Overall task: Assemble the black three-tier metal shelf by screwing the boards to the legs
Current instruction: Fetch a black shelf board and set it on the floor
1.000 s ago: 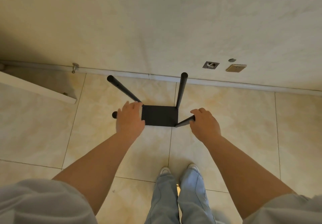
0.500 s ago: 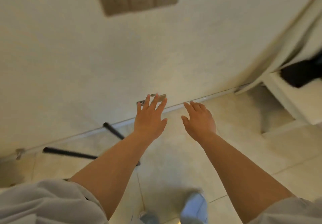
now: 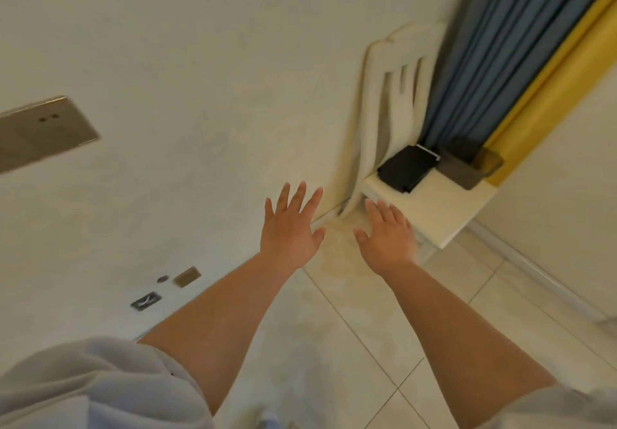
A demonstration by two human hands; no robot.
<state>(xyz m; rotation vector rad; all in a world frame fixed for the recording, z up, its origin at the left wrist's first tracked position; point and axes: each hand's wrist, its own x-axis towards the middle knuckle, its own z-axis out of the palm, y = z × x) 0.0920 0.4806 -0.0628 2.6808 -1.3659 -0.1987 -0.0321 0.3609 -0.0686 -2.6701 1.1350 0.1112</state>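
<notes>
The frame is smeared by motion, so fine detail is hard to read, and the shelf frame with its legs does not show in this view; the only task parts in sight are the black boards [image 3: 406, 168], a dark flat stack lying on the seat of a pale chair [image 3: 434, 208] at about two o'clock from the hands. How many boards make up the stack cannot be told. Just beside them at three o'clock sits a dark grey box [image 3: 462, 169] with a brownish translucent container touching its far side, both blurred. The chair back leans into the wall corner, its slats streaked, and a blue curtain [image 3: 500, 44] with a yellow strip hangs behind it, cut off by the top edge. The left hand [image 3: 290, 228] is spread wide, fingers straight and apart, holding nothing, set against the wall. The right hand [image 3: 389, 231] is likewise flat and empty, fingers straight, near the front corner of the chair seat; whether it touches the seat cannot be told. A metal wall plate [image 3: 43, 131] at nine o'clock is cut by the left edge. Bare floor tiles [image 3: 334, 345] lie open between the forearms and run on toward five o'clock, bounded by the skirting line along the wall.
</notes>
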